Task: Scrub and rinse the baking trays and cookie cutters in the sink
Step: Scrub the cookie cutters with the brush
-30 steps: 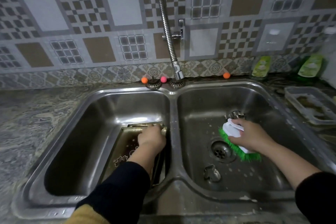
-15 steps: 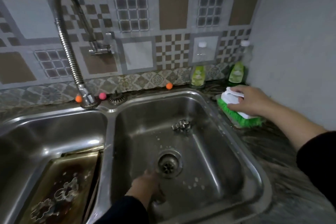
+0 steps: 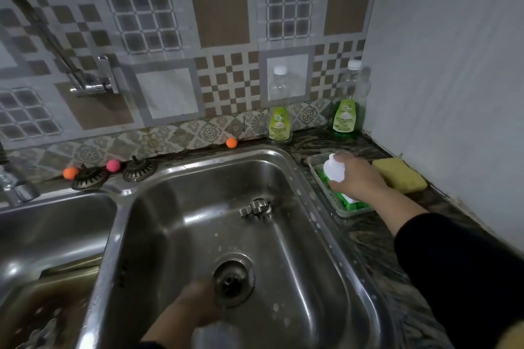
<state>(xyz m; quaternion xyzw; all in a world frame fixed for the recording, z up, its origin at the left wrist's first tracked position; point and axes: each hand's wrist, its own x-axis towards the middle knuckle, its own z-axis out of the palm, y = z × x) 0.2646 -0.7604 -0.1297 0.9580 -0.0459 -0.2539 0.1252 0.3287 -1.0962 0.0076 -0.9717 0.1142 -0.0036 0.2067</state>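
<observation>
— Sink basins, what did they hold?

— The right basin (image 3: 326,278) of the steel sink held one metal cookie cutter (image 3: 256,208), lying on the sloping floor toward the back right corner, well apart from the drain (image 3: 233,282) in the middle. In the left basin (image 3: 56,235), at its front right corner, lay a baking tray (image 3: 42,306), brown with residue, only partly in view.

— And the hands?

— The right hand (image 3: 357,177) was over the surface to the right of the sink, its grip closed over the white handle of a green-bristled scrub brush (image 3: 336,171). The brush sat in a clear plastic dish (image 3: 317,170) just beside the sink's right edge, and a yellow sponge (image 3: 399,176) lay just to the right of the dish, near the wall. The left hand (image 3: 195,309) was low in the right basin, at the front, just beside the drain. It was blurred, so I could not tell whether its grip was wide, narrow or holding anything.

— Anything along the back edge?

— Two green dish-soap bottles (image 3: 280,125) stood against the tiled wall at the back right corner of the surface. Two drain strainers (image 3: 139,168) rested on the sink's back rim, with small orange and pink balls (image 3: 231,142) along it. The tap (image 3: 93,85) was at the left.
</observation>
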